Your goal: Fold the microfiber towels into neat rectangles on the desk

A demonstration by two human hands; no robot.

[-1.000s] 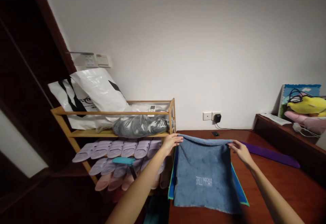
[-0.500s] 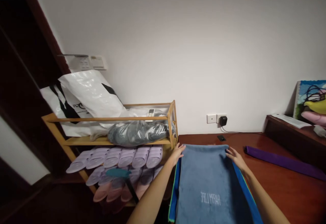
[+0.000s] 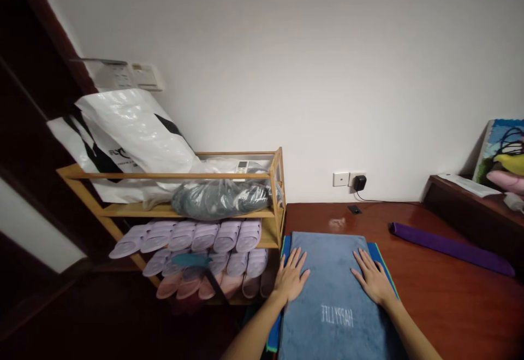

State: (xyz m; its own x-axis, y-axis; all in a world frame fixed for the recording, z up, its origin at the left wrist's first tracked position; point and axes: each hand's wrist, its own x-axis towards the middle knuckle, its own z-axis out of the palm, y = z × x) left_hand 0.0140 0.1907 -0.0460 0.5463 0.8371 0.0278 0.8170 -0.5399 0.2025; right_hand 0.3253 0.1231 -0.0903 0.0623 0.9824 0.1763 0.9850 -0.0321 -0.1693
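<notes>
A grey-blue towel (image 3: 323,278) with mirrored "HAPPY LIFE" lettering lies flat on the desk in front of me. Under it, a brighter blue cloth (image 3: 275,330) with green edging shows along both sides. My left hand (image 3: 291,275) rests palm down on the towel's left edge, fingers spread. On the opposite edge my right hand (image 3: 371,278) lies flat too, its fingers apart. Neither hand grips the fabric. The towel's near end runs out of view at the bottom.
A wooden rack (image 3: 184,212) at left holds white bags (image 3: 135,130), a remote control (image 3: 241,167) and several lilac slippers (image 3: 204,234). A rolled purple cloth (image 3: 450,248) lies right on the red-brown desk (image 3: 434,305). A black plug (image 3: 359,183) sits in the wall socket.
Both hands have let go of the towel's far corners and moved nearer, onto its surface. The far edge, held before, now lies flat on the desk. The view has shifted slightly.
</notes>
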